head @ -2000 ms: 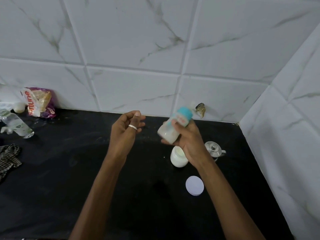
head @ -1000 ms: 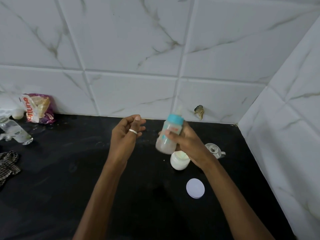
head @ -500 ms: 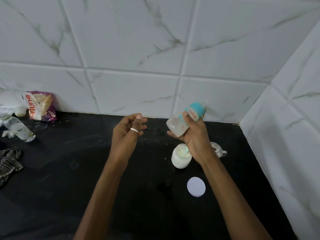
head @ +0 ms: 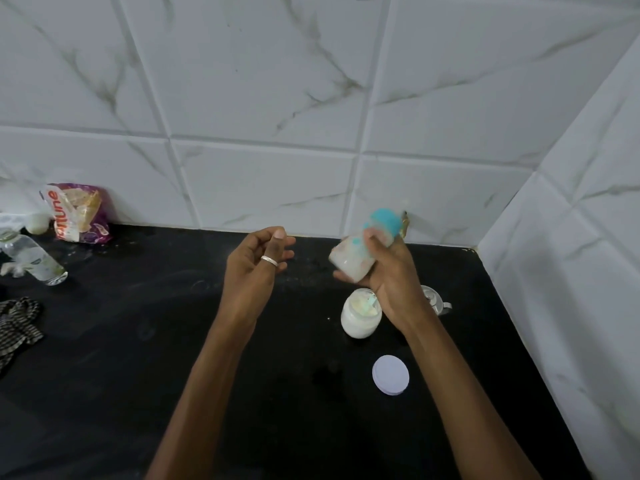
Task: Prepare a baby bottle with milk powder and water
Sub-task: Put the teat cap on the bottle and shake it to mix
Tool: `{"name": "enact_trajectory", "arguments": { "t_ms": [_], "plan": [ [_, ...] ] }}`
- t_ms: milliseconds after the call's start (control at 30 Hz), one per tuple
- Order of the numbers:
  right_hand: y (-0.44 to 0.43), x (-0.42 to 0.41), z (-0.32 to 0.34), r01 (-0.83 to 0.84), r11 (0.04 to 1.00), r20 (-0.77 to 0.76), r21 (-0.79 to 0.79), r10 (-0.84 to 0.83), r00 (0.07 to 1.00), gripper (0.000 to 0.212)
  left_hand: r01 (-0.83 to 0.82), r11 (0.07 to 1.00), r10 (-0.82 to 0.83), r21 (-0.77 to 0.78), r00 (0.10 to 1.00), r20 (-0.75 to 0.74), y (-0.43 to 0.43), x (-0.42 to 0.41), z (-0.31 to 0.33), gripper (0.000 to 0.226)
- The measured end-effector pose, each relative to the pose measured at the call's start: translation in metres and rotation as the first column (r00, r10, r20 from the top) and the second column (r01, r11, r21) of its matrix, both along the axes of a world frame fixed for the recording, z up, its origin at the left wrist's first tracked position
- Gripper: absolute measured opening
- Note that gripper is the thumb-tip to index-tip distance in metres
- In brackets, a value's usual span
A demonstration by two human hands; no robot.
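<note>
From the head view, a glossy black stone countertop meets a wall of white marble-veined tiles in a corner. There is one baby bottle, a small clear cylinder with a teal collar. It is blurred, tilted with its top toward the wall, and milky white inside. It is in the air above the counter, gripped by the right hand, whose fingers and thumb wrap its body. The left hand hangs beside it, apart, with its fingers loosely curled round nothing and one metal ring on a finger.

Just below the bottle stands one open round jar of white powder. Its flat white lid lies nearer, apart from it. At far left lie one clear plastic water bottle on its side, one crinkled purple packet and a striped cloth.
</note>
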State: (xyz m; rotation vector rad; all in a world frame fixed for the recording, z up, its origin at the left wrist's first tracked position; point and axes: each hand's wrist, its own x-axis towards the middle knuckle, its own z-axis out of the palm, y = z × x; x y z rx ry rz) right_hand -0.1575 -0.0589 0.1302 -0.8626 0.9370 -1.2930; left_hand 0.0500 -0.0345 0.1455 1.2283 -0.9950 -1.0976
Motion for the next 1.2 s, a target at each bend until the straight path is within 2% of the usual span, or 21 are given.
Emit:
{"name": "enact_trajectory", "arguments": {
  "t_ms": [33, 67, 133, 167, 200, 300, 367, 433, 467, 500, 600, 633, 733, 767, 867, 933, 1000, 1033, 1067, 1133, 1200],
  "plan": [
    [-0.001, 0.002, 0.001, 0.047, 0.999, 0.04, 0.009, -0.048, 0.998, 0.07, -0.005, 1.0, 0.005, -0.002, 1.0, 0.003, 0.0, 0.0, -0.001, 0.023],
    [-0.001, 0.003, 0.001, 0.047, 0.999, 0.002, 0.006, -0.047, 0.999, 0.067, -0.006, 1.0, 0.006, -0.001, 1.0, 0.005, 0.001, 0.001, -0.001, 0.025],
    [0.001, 0.003, -0.006, -0.077, 0.997, -0.209, 0.003, 0.076, 0.975, 0.067, -0.003, 1.0, 0.003, 0.006, 1.0, 0.013, 0.001, 0.001, -0.001, 0.027],
    [0.002, 0.002, -0.007, -0.137, 0.991, -0.238, -0.003, 0.132, 0.962, 0.068, 0.002, 1.0, -0.003, 0.009, 1.0, 0.017, 0.0, 0.001, -0.001, 0.027],
    [0.002, 0.001, -0.007, -0.141, 0.99, -0.222, -0.012, 0.135, 0.966, 0.072, 0.006, 1.0, -0.006, 0.011, 1.0, 0.016, 0.0, 0.001, 0.0, 0.027],
    [-0.001, 0.003, 0.001, 0.031, 1.0, 0.025, 0.002, -0.031, 0.999, 0.07, -0.002, 1.0, 0.002, 0.005, 1.0, -0.004, 0.001, 0.001, 0.0, 0.026],
    [-0.003, 0.005, 0.0, 0.016, 1.0, -0.068, 0.002, -0.016, 0.998, 0.069, -0.006, 1.0, 0.006, 0.005, 1.0, -0.006, 0.002, 0.003, 0.0, 0.026],
    [0.0, 0.004, -0.005, -0.13, 0.991, -0.271, 0.01, 0.128, 0.954, 0.068, 0.002, 1.0, -0.002, 0.003, 1.0, 0.001, 0.001, 0.003, 0.0, 0.026],
    [0.0, 0.004, -0.006, -0.157, 0.988, -0.277, 0.004, 0.152, 0.949, 0.066, 0.005, 1.0, -0.005, 0.005, 1.0, 0.002, 0.001, 0.003, 0.0, 0.026],
    [-0.001, 0.005, -0.004, -0.132, 0.991, -0.234, -0.001, 0.128, 0.964, 0.063, 0.005, 1.0, -0.005, 0.007, 1.0, -0.002, 0.001, 0.003, 0.0, 0.025],
    [-0.001, 0.009, 0.004, 0.051, 0.999, 0.047, 0.011, -0.052, 0.998, 0.051, -0.002, 1.0, 0.002, 0.001, 1.0, -0.011, 0.001, 0.004, -0.001, 0.022],
    [-0.001, 0.01, 0.002, 0.045, 0.999, 0.017, 0.007, -0.045, 0.999, 0.05, -0.002, 1.0, 0.002, 0.0, 1.0, -0.01, 0.001, 0.005, -0.001, 0.022],
    [0.003, 0.007, -0.009, -0.164, 0.986, -0.247, 0.007, 0.161, 0.956, 0.06, 0.0, 1.0, 0.0, 0.007, 1.0, -0.004, 0.0, 0.005, -0.002, 0.022],
    [0.004, 0.007, -0.009, -0.161, 0.987, -0.233, 0.0, 0.157, 0.96, 0.06, 0.001, 1.0, -0.001, 0.008, 1.0, -0.002, 0.0, 0.005, -0.002, 0.022],
    [0.003, 0.008, 0.001, 0.041, 0.999, 0.048, 0.008, -0.041, 0.998, 0.058, -0.004, 1.0, 0.004, -0.003, 1.0, -0.008, 0.001, 0.005, -0.002, 0.023],
    [0.003, 0.007, 0.001, 0.066, 0.998, 0.017, 0.006, -0.066, 0.998, 0.052, -0.008, 1.0, 0.008, -0.001, 1.0, -0.007, 0.001, 0.006, -0.002, 0.023],
    [0.005, 0.004, -0.007, -0.082, 0.997, -0.178, -0.006, 0.08, 0.981, 0.051, -0.006, 1.0, 0.006, 0.0, 1.0, 0.0, 0.001, 0.005, -0.001, 0.024],
    [0.006, 0.002, -0.009, -0.128, 0.992, -0.201, -0.014, 0.122, 0.972, 0.055, -0.001, 1.0, 0.001, 0.0, 1.0, 0.007, 0.001, 0.005, -0.001, 0.024],
    [0.007, 0.001, -0.01, -0.114, 0.993, -0.18, -0.023, 0.109, 0.978, 0.064, 0.0, 1.0, 0.0, 0.0, 1.0, 0.011, 0.001, 0.004, -0.001, 0.025],
    [0.006, 0.0, -0.006, 0.029, 0.999, 0.021, -0.012, -0.029, 0.999, 0.076, 0.002, 1.0, -0.002, -0.004, 1.0, 0.005, 0.002, 0.003, -0.001, 0.025],
    [0.006, 0.001, -0.006, 0.114, 0.994, 0.066, 0.008, -0.114, 0.991, 0.068, 0.0, 1.0, 0.0, -0.005, 1.0, 0.006, 0.003, 0.004, -0.002, 0.026]
  ]
}}
